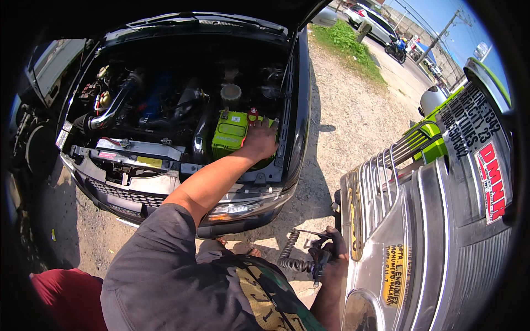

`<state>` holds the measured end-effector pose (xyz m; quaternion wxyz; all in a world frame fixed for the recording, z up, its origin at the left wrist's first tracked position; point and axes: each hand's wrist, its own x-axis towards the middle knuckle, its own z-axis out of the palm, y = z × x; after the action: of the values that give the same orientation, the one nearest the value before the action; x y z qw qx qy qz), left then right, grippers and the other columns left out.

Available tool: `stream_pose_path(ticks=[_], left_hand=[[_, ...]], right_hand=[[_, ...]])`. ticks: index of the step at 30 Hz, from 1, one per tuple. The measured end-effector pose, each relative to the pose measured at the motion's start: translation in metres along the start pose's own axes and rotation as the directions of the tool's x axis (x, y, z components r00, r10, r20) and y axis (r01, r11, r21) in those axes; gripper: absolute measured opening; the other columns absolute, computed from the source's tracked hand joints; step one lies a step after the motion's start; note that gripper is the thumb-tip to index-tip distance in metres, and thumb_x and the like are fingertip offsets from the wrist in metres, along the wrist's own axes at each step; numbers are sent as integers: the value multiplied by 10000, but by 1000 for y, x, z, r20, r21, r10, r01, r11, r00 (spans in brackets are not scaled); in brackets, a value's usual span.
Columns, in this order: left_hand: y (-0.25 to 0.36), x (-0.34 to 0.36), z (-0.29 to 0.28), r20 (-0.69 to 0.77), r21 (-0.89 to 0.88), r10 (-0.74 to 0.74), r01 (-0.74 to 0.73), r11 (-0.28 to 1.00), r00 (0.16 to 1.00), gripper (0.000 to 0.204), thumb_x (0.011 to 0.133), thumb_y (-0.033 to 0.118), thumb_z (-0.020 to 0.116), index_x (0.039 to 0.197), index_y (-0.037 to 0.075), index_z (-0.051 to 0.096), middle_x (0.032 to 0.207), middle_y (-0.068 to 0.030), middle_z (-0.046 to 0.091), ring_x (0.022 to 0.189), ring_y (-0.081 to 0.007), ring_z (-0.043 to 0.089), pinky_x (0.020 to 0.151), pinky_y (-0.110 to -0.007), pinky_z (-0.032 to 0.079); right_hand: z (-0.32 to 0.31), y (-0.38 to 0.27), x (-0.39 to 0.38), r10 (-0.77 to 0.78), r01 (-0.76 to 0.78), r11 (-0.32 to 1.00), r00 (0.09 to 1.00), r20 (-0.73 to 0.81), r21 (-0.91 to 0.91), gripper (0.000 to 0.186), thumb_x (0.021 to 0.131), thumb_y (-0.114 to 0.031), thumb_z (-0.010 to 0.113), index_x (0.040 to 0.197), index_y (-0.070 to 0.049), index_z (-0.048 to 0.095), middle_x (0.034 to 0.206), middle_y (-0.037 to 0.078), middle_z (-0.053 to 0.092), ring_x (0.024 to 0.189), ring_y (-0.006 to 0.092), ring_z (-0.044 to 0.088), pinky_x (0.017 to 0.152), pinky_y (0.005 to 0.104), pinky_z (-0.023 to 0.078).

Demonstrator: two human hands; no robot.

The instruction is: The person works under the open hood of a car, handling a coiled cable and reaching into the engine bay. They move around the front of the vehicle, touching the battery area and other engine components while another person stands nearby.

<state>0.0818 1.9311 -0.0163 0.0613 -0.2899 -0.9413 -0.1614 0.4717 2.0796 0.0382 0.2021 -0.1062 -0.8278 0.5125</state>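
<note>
My left arm reaches across the front of a dark vehicle into its engine bay. My left hand (pixel 261 139) rests on the right end of a bright green car battery (pixel 229 131), fingers stretched forward and slightly apart. Close to its fingertips is a red terminal piece (pixel 253 116); the hand covers much of the battery's right side. Low on the right, my right hand (pixel 333 249) is closed around a dark handheld tool (pixel 319 259). A thick coiled black cord (pixel 293 259) hangs beside that tool. Its exact kind is too dark to make out.
The raised hood (pixel 210 22) hangs over the engine bay. A shiny metal intake pipe (pixel 115 105) lies at its left. Close on my right stands a silver jeepney (pixel 430 220) with a metal grille guard. Someone's red garment (pixel 66 298) shows lower left. A motorcycle (pixel 395 51) is on the road beyond.
</note>
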Motion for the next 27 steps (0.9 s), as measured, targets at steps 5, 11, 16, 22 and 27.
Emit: stream_pose_path(ticks=[5,11,16,22,27], left_hand=[[64,-155,-42,146,-841,514,-168,514,845,781,957,153,717,1659,103,378,1598,-236,514,1460,-403,525,1240,-486,426],[59,-233,-53,111,-838,145,15,545,983,755,908,76,735,1605,43,447,1487,-245,615,1339,-421,631,1121,-464,532],[7,-245,-58,-26,-643,-9,-10,766,1000,743,843,85,844,1526,73,554,1320,-202,724,1104,-361,761,921,-416,634],[-69,-217,-67,-9,-619,95,-80,781,995,672,858,129,840,1482,75,595,1306,-184,724,1151,-353,742,919,-418,641],[-112,-187,-67,101,-782,123,3,623,987,675,868,201,866,1466,48,594,1290,-189,723,1190,-376,717,1002,-446,602]], right_hand=[[8,27,56,-112,103,994,955,274,47,709,811,124,711,1482,-82,608,1183,141,733,809,162,691,692,295,567],[74,2,97,-324,381,924,825,463,-33,845,682,24,783,1495,-135,618,1257,194,701,994,351,722,854,429,600],[129,-24,115,-240,276,961,767,595,31,885,716,-48,860,1546,-141,570,1109,163,711,946,375,733,830,442,606],[201,-31,127,-193,218,976,847,496,8,701,779,-133,918,1420,-106,636,1151,160,749,1003,351,765,839,441,620],[237,-26,138,-233,225,972,856,461,73,605,745,-72,936,1298,-60,690,1215,166,748,1021,337,777,845,403,636]])
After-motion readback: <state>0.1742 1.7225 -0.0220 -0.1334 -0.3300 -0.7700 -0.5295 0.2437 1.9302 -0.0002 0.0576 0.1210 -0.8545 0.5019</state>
